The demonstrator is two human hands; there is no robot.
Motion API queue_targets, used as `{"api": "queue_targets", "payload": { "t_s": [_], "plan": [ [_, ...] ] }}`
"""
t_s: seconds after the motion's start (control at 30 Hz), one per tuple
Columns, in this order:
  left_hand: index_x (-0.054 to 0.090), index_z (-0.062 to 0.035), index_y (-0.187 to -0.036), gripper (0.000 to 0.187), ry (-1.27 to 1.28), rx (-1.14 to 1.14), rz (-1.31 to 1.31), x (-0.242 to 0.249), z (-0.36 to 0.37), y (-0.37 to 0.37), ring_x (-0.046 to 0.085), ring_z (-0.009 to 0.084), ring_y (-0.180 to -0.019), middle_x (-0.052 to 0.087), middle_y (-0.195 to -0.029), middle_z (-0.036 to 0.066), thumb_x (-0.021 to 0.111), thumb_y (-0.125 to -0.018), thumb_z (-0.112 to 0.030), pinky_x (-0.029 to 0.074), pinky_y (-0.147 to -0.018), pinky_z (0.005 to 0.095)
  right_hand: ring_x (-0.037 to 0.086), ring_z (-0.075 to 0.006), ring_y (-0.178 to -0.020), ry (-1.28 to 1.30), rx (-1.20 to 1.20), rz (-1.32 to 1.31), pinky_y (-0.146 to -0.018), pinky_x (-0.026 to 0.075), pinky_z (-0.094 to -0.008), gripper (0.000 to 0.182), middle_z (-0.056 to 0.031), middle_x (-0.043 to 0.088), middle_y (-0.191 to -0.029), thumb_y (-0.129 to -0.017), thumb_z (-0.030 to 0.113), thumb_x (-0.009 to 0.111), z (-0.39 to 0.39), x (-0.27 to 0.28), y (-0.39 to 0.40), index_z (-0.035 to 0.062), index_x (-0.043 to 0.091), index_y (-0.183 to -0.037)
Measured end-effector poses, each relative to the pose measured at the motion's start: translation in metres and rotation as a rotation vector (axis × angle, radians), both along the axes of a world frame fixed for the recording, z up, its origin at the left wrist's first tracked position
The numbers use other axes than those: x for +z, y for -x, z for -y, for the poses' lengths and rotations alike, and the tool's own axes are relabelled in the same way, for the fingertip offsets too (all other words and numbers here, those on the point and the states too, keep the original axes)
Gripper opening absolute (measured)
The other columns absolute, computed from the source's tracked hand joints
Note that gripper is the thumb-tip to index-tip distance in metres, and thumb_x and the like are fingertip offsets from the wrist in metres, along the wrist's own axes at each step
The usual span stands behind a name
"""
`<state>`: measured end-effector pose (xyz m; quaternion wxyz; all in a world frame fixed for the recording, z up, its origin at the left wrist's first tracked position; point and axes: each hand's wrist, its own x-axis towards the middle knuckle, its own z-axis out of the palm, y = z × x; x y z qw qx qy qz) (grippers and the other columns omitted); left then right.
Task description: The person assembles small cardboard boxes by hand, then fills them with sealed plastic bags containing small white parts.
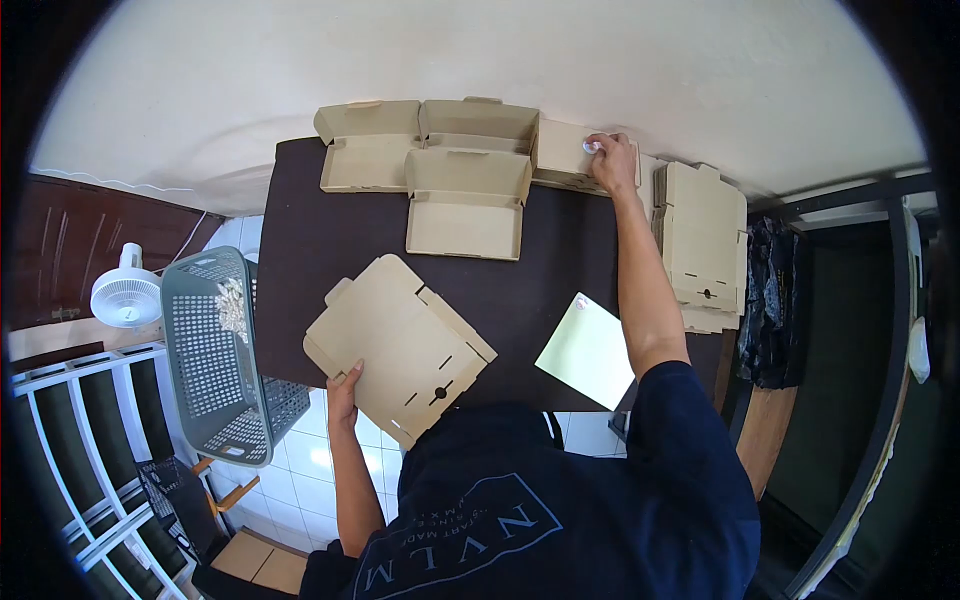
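My left hand point(343, 395) grips the near-left edge of a flat, unfolded cardboard box point(400, 345), thumb on top, tilted over the table's front edge. At the back, my right hand point(615, 162) is closed with its fingertips on a small round whitish piece point(591, 147), at the top of a closed cardboard box point(565, 150); I cannot tell what the piece is. Left of that box stand folded boxes with raised lids: one at the far left point(370, 165), one behind point(480, 125) and one in front point(465, 225). A pale green sheet point(590, 350) lies near my right forearm.
A stack of flat cardboard boxes point(705, 230) fills the right end of the dark table point(570, 250). Left of the table are a grey-green plastic basket point(215, 380) with whitish material inside and a white fan point(127, 295). A wall runs behind.
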<state>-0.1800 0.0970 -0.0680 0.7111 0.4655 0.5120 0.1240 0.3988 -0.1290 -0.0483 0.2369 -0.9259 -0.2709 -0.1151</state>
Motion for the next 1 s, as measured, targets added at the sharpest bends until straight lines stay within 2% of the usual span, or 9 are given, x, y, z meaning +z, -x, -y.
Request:
{"api": "queue_targets", "payload": {
  "t_s": [0.07, 0.2, 0.33, 0.43, 0.63, 0.77, 0.87, 0.93, 1.0],
  "plan": [
    [0.050, 0.0045, -0.128, 0.054, -0.004, 0.003, -0.001, 0.000, -0.007, -0.006, 0.060, 0.0229, -0.107, 0.061, -0.120, 0.013, 0.074, -0.083, -0.013, 0.048, -0.093, 0.0336, 0.057, -0.0363, -0.096, -0.015, -0.013, -0.069, -0.088, 0.046, -0.0440, 0.036, -0.0163, 0.060, -0.103, -0.074, 0.001, 0.057, 0.001, -0.004, -0.006, 0.0163, 0.072, -0.103],
    [0.051, 0.0040, -0.126, 0.052, -0.162, -0.011, -0.091, -0.003, -0.018, -0.018, 0.062, 0.0223, -0.103, 0.063, -0.116, 0.013, 0.073, -0.084, -0.015, 0.048, -0.090, 0.0323, 0.054, -0.0366, -0.099, -0.100, 0.008, -0.102, -0.091, 0.045, -0.0439, 0.038, -0.0151, 0.060, -0.104, -0.071, -0.002, 0.056, 0.006, -0.010, -0.015, 0.0163, 0.072, -0.100],
    [0.050, 0.0042, -0.126, 0.050, -0.254, 0.064, -0.177, -0.020, -0.026, -0.006, 0.063, 0.0202, -0.095, 0.064, -0.110, 0.013, 0.072, -0.084, -0.014, 0.049, -0.084, 0.0315, 0.056, -0.0381, -0.097, -0.073, 0.054, -0.074, -0.090, 0.046, -0.0443, 0.035, -0.0173, 0.060, -0.103, -0.070, -0.004, 0.055, 0.010, -0.007, -0.004, 0.0120, 0.073, -0.096],
    [0.049, 0.0040, -0.128, 0.051, -0.300, 0.075, -0.123, -0.024, -0.024, 0.000, 0.063, 0.0181, -0.091, 0.065, -0.105, 0.012, 0.070, -0.084, -0.012, 0.049, -0.080, 0.0294, 0.058, -0.0380, -0.098, -0.059, 0.031, -0.068, -0.088, 0.047, -0.0442, 0.032, -0.0193, 0.061, -0.102, -0.072, -0.004, 0.054, 0.014, -0.006, -0.006, 0.0097, 0.072, -0.094],
    [0.041, 0.0025, -0.137, 0.058, -0.347, 0.075, -0.217, -0.015, -0.004, 0.010, 0.062, 0.0164, -0.092, 0.063, -0.103, 0.011, 0.067, -0.085, -0.009, 0.049, -0.079, 0.0276, 0.058, -0.0373, -0.101, -0.098, 0.083, -0.091, -0.090, 0.047, -0.0444, 0.023, -0.0203, 0.062, -0.103, -0.074, -0.001, 0.058, 0.014, 0.002, -0.003, 0.0055, 0.072, -0.092],
    [0.041, 0.0017, -0.136, 0.056, -0.390, 0.163, -0.179, -0.018, 0.004, 0.018, 0.062, 0.0172, -0.084, 0.064, -0.097, 0.012, 0.066, -0.088, -0.008, 0.051, -0.077, 0.0286, 0.057, -0.0380, -0.107, -0.063, 0.030, -0.074, -0.094, 0.046, -0.0431, 0.019, -0.0238, 0.061, -0.109, -0.075, 0.001, 0.059, 0.018, -0.010, -0.007, 0.0038, 0.072, -0.088],
    [0.040, -0.0016, -0.138, 0.059, -0.534, 0.198, -0.172, -0.034, 0.010, 0.030, 0.062, 0.0171, -0.082, 0.063, -0.096, 0.011, 0.068, -0.087, -0.011, 0.051, -0.075, 0.0288, 0.054, -0.0393, -0.115, -0.101, 0.009, -0.024, -0.099, 0.044, -0.0426, 0.019, -0.0276, 0.058, -0.115, -0.074, 0.000, 0.059, 0.010, -0.002, 0.000, 0.0036, 0.072, -0.086],
    [0.042, -0.0034, -0.136, 0.060, -0.540, 0.078, -0.375, -0.025, 0.016, 0.035, 0.062, 0.0183, -0.080, 0.064, -0.094, 0.012, 0.070, -0.085, -0.016, 0.051, -0.074, 0.0300, 0.052, -0.0403, -0.118, -0.156, 0.005, -0.018, -0.101, 0.043, -0.0426, 0.019, -0.0294, 0.056, -0.119, -0.074, 0.000, 0.058, 0.009, -0.002, 0.003, 0.0033, 0.072, -0.085],
    [0.043, -0.0041, -0.135, 0.059, -0.543, 0.015, -0.458, -0.013, 0.024, 0.034, 0.063, 0.0192, -0.078, 0.065, -0.093, 0.013, 0.070, -0.084, -0.018, 0.051, -0.073, 0.0309, 0.049, -0.0425, -0.122, -0.068, 0.006, -0.064, -0.103, 0.042, -0.0433, 0.021, -0.0306, 0.052, -0.125, -0.074, -0.001, 0.057, 0.012, -0.003, 0.003, 0.0041, 0.073, -0.086]
  ]
}}
